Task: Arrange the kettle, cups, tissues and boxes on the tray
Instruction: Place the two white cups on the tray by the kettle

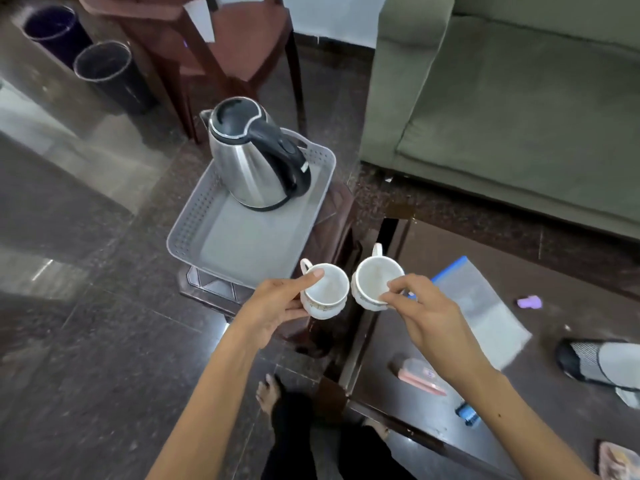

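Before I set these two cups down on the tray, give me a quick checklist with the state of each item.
1. Left hand grips left cup: ok.
2. Right hand pinches right cup by the rim: ok.
3. Bare tray floor in front of the kettle: ok.
4. Kettle upright on the tray: ok.
5. Cups empty: ok, only faint stains.
6. Tray steady on its stand: cannot tell.

Both bare forearms reach forward and slightly inward, hands side by side. Left hand (277, 306) grips a small white ceramic cup (325, 292): thumb over the rim, fingers curled under the body. Right hand (426, 313) pinches a second white ceramic cup (375, 284) at its near rim, thumb and forefinger bent, wrist angled left. Bare feet visible below.
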A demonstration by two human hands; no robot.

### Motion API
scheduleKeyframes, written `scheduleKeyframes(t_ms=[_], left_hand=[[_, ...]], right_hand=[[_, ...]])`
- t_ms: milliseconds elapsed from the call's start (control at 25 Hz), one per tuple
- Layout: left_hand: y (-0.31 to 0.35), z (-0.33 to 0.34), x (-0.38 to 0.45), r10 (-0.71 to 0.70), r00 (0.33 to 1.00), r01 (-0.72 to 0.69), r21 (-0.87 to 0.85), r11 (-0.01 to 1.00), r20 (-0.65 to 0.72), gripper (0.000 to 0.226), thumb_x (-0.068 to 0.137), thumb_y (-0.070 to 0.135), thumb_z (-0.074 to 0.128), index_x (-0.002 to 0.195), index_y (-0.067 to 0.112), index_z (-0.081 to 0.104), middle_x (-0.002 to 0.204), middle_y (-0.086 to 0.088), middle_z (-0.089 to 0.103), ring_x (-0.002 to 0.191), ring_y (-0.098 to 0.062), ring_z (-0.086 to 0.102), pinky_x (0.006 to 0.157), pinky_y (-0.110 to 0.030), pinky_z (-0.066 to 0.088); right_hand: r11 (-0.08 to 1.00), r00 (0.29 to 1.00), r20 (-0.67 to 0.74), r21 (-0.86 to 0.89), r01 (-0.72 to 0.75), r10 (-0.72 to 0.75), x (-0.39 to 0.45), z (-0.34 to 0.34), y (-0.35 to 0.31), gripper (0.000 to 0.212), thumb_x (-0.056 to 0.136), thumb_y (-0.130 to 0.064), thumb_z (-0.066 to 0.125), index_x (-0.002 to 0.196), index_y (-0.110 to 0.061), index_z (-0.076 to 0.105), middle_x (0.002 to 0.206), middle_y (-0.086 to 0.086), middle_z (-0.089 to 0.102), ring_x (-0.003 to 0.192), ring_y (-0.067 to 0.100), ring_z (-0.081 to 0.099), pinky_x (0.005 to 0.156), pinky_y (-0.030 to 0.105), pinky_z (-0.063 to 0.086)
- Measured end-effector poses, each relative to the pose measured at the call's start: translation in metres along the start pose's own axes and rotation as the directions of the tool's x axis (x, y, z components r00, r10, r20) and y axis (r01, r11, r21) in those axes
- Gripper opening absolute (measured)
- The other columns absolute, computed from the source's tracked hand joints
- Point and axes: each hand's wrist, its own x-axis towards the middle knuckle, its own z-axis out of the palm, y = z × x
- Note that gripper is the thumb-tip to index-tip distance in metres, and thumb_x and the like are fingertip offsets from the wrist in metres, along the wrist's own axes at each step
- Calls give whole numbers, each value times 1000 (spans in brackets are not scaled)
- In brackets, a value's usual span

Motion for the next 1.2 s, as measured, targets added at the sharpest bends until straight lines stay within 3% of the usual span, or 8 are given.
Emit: scheduleKeyframes(t_ms=[80,200,320,520,680,880,1040,1200], left_hand=[[15,-20,11,6,1000,-6,6,1000,7,53,62,45,76,95,4,71,96,-11,75,92,-22,71,84,-34,55],[40,-57,30,5,1000,-5,29,1000,6,46,68,41,75,93,3,72,95,-13,75,91,-23,71,82,-33,56],[64,-97,46,-4,1000,4,59,998,6,38,76,36,74,94,3,72,93,-11,75,89,-21,72,78,-29,56],[89,-155,84,3,1000,0,183,983,-16,43,75,31,76,97,-5,71,95,-19,73,86,-22,71,79,-28,58],[95,-182,123,18,999,-3,320,948,-42,53,70,30,81,98,-12,67,83,-15,68,76,-17,68,83,-33,58],[94,-191,148,-14,1000,9,462,887,6,48,67,30,82,87,-11,69,77,-10,65,73,-17,62,80,-36,54],[87,-195,161,-18,999,-9,601,800,39,74,46,55,79,75,-12,62,68,-7,50,68,-15,48,69,-30,38],[83,-194,161,69,991,-129,740,660,111,50,68,41,80,58,1,52,57,-3,35,53,-10,32,54,-23,25]], right_hand=[[999,999,-36,39,-25,26,25,9,-12,30,80,9,59,102,-10,66,104,0,57,88,21,58,74,26,48],[995,992,-85,-39,87,-90,61,27,-31,36,70,18,66,100,-3,67,100,10,60,85,21,59,68,32,55],[999,993,-112,-10,43,-44,95,50,-45,36,72,17,66,102,-2,65,102,12,59,87,23,60,72,34,55],[999,1000,7,49,4,-5,137,96,-61,30,85,-3,47,109,-9,64,112,8,58,98,25,58,79,29,47],[999,1000,12,17,28,-28,160,135,-66,57,60,19,69,107,-11,56,109,2,47,92,18,52,62,32,55],[999,999,43,-34,-24,26,171,170,-59,57,54,23,65,102,-7,61,106,4,49,87,26,59,56,34,55],[999,997,67,-34,-23,25,170,183,-55,51,57,20,67,100,-5,62,105,0,43,85,26,59,53,35,54],[998,999,20,-40,-41,42,168,181,-61,35,68,13,66,97,-8,65,104,3,59,88,24,62,53,34,55]])
